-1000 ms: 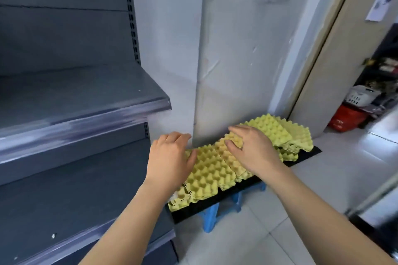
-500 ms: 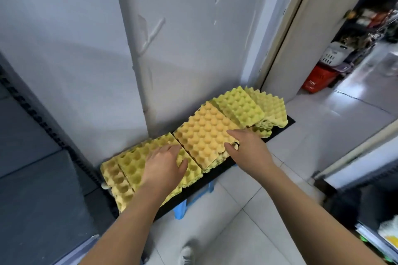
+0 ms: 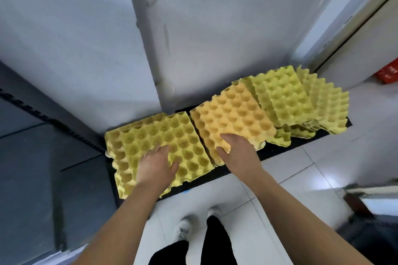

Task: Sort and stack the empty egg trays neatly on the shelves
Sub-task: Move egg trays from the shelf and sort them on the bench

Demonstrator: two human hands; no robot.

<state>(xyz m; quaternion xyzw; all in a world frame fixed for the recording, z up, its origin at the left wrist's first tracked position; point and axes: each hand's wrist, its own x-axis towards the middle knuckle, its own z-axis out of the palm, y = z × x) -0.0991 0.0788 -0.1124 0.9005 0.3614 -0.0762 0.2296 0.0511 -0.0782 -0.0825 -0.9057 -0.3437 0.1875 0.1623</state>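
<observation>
The person stands over a row of egg trays laid along a low black board [image 3: 280, 151] at the foot of a white wall [image 3: 215, 38]. The left hand [image 3: 156, 165] rests palm down on the yellow-green tray stack [image 3: 168, 135] at the left end. Its fingers [image 3: 160, 149] are spread and nearly straight, pressing the top tray and gripping nothing. The right hand [image 3: 237, 150] lies on the front left corner of the orange tray stack [image 3: 234, 112] just beside it. Those fingers are also stretched flat over the cups, with nothing held. The two stacks almost touch along one edge.

To the right, a tilted pile of yellow trays [image 3: 286, 97] overlaps the orange stack, and another pile [image 3: 329, 109] leans behind it. How many trays each pile holds is too blurred to tell. The grey shelf [image 3: 43, 178] sits at the left, next to the board. The person's shoes [image 3: 184, 228] stand on the white tiled floor [image 3: 290, 189], and a red basket [image 3: 387, 73] shows at the right edge.
</observation>
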